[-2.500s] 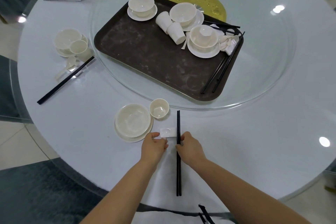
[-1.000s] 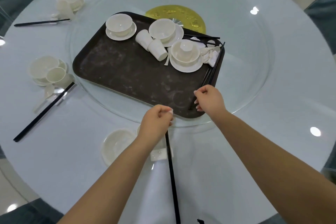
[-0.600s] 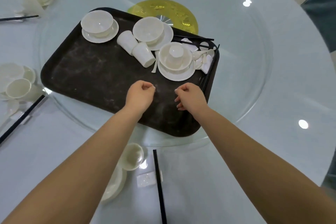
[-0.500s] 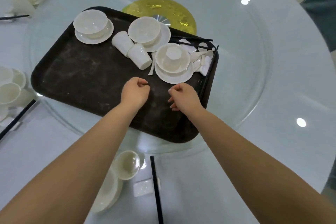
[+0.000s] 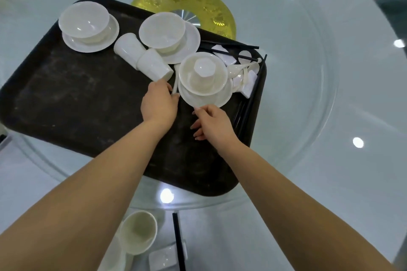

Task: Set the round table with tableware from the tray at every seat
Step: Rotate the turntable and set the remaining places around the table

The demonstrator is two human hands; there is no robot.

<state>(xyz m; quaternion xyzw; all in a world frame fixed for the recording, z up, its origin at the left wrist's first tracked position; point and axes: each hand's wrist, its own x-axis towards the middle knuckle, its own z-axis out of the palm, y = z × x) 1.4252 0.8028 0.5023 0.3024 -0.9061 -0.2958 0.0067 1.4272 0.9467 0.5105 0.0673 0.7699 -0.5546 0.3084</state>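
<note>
A dark tray [image 5: 77, 105] lies on the glass turntable [image 5: 308, 94]. At its right end a white plate [image 5: 220, 99] carries a bowl [image 5: 191, 83] with an upturned cup [image 5: 204, 68] in it. My left hand [image 5: 158, 103] pinches the handle of a white spoon [image 5: 175, 82] just left of that plate. My right hand [image 5: 211, 123] pinches the plate's near rim with thumb and forefinger. Two more bowl-on-plate sets [image 5: 83, 22] [image 5: 161, 31] stand at the tray's far side, with two cups [image 5: 141, 57] lying on their sides between them.
Black chopsticks [image 5: 251, 99], spoons and white rests [image 5: 246, 77] crowd the tray's right edge. A gold hub [image 5: 198, 4] shows behind the tray. At the near seat stand a cup [image 5: 138, 233], a chopstick rest [image 5: 163, 257] and chopsticks [image 5: 178, 237].
Both hands left the near place setting and reached forward over the tray. The left hand now pinches the spoon and the right hand has reached the plate's rim.
</note>
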